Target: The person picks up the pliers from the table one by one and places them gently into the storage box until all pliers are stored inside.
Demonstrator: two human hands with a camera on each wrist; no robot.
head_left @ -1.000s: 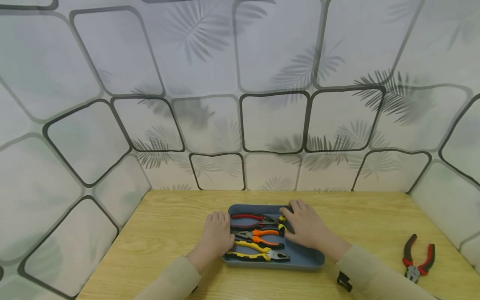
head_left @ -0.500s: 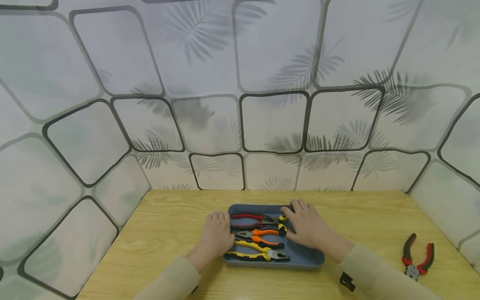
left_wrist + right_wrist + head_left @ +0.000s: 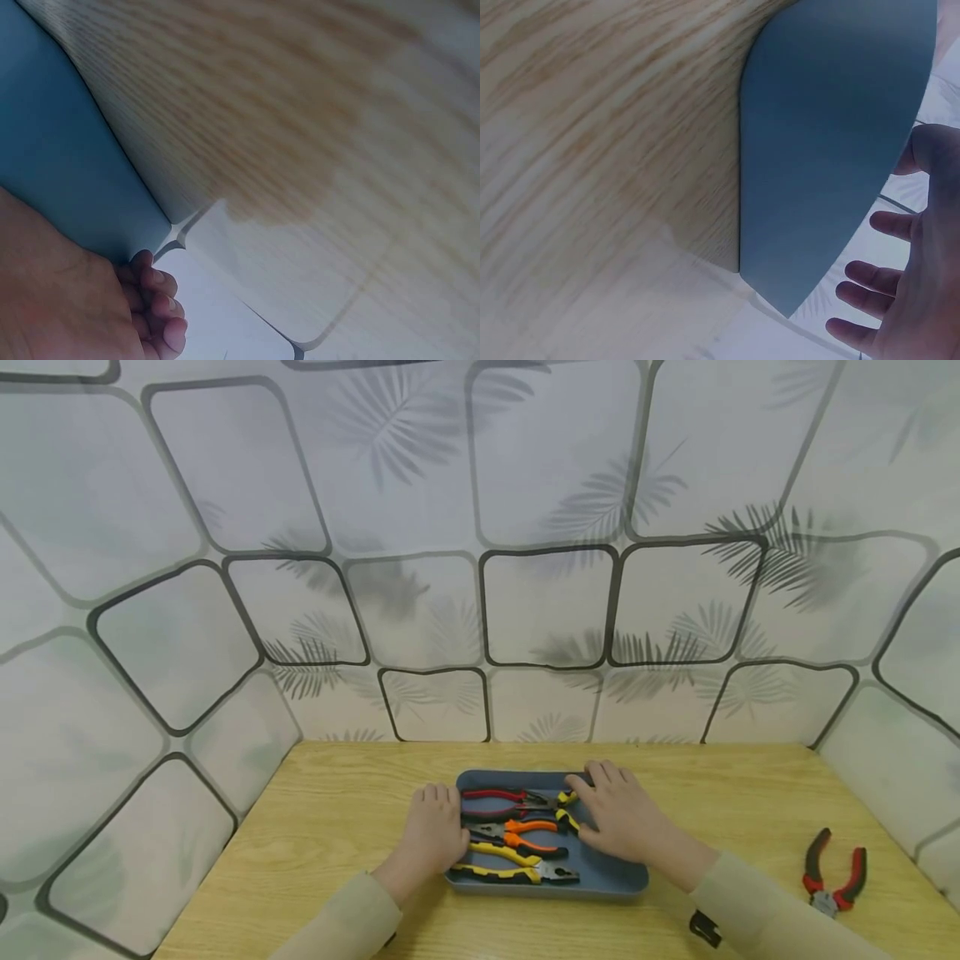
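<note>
A blue-grey tray (image 3: 613, 875) lies on the table with several pliers in it. My left hand (image 3: 431, 831) holds the tray's left end, thumb at the inner side; in the left wrist view its fingers (image 3: 166, 306) curl past the wall. Over the right end, my right hand (image 3: 621, 817) has loosely spread fingers, also seen in the right wrist view (image 3: 866, 300). Its tips are close to yellow-and-black handled pliers (image 3: 564, 818), partly hidden. Inside also lie red-and-black handled pliers (image 3: 491, 794), orange-handled pliers (image 3: 534, 837) and yellow-and-black combination pliers (image 3: 517, 864).
Red-and-black handled pliers (image 3: 828, 881) lie on the wooden table (image 3: 352, 793) to the right, outside the tray. Patterned cloth walls (image 3: 547, 602) stand behind the table and at both sides.
My right hand has shifted slightly to the right, showing more of the yellow-and-black handles beneath it. My left hand, the tray and the other pliers stay in place.
</note>
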